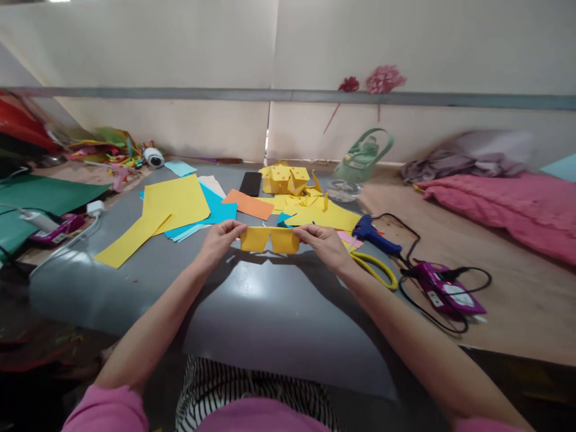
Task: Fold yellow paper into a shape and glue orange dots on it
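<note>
One yellow paper piece (254, 241), with a notch at the middle of its lower edge, stretches between my two hands over the grey mat (279, 318). My left grip (227, 233) pinches its left end between thumb and fingers; my right grip (318, 239) pinches the right end likewise. Beyond it I see a spotted yellow paper figure (285, 179), with a black phone (251, 184) just to its left. An orange sheet (249, 205) lies nearer my left side, beside blue sheets (221, 211) partly under a large yellow sheet (175, 201). Near my right grip lie a blue glue gun (378, 237) and a yellow looped handle (394, 281); farther right, a purple power strip (443, 291) sits on the brown table (531, 294).
</note>
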{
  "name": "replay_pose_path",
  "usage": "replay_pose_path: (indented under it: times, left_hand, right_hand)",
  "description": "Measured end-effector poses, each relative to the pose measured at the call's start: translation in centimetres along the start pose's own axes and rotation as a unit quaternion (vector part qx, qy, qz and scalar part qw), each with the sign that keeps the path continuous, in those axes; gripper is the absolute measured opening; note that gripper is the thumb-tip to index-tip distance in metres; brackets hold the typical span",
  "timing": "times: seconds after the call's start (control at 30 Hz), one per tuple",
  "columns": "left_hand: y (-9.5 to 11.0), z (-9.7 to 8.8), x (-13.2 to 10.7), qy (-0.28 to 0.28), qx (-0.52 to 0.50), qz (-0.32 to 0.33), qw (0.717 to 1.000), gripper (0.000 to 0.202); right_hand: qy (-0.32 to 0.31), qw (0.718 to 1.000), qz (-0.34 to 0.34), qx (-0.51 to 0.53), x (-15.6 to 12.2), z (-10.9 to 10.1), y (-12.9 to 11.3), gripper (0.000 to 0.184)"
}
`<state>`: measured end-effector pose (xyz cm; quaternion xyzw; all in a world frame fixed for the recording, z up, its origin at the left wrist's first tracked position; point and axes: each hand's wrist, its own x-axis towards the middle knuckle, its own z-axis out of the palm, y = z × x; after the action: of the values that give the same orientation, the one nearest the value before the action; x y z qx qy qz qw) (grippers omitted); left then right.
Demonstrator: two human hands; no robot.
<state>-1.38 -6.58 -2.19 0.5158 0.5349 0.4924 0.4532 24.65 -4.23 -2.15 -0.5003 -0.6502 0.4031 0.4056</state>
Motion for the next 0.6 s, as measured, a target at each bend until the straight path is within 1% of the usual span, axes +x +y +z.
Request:
replay_pose_path:
  times: [0.17,0.33,0.4,0.5,0.6]
  left_hand:
    - [-0.12,0.19,0.0,-0.011,-0.006,-0.017,1.0,0.029]
    - [-0.04,0.17,-0.02,-0.038,-0.013,-0.044,0.998,0.018]
    - [-0.11,0.19,0.0,-0.033,-0.018,-0.043,0.998,0.015]
    - [-0.4,0.29,0.12,-0.023,-0.029,-0.043,0.998,0.017]
    - [-0.64,0.39,0.23,-0.03,-0.039,-0.054,0.997,0.016]
  right_hand:
    - [0.01,1.0,0.005,0.009,0.09,-0.21,0.07,0.044]
    - [0.018,1.0,0.012,0.019,0.38,-0.54,-0.04,0.047]
    - [0.017,1.0,0.014,0.022,0.43,-0.53,-0.01,0.048]
    - [0.013,0.999,0.013,0.026,0.48,-0.45,0.13,0.048]
    - [0.007,0.999,0.01,0.03,0.56,-0.45,0.34,0.046]
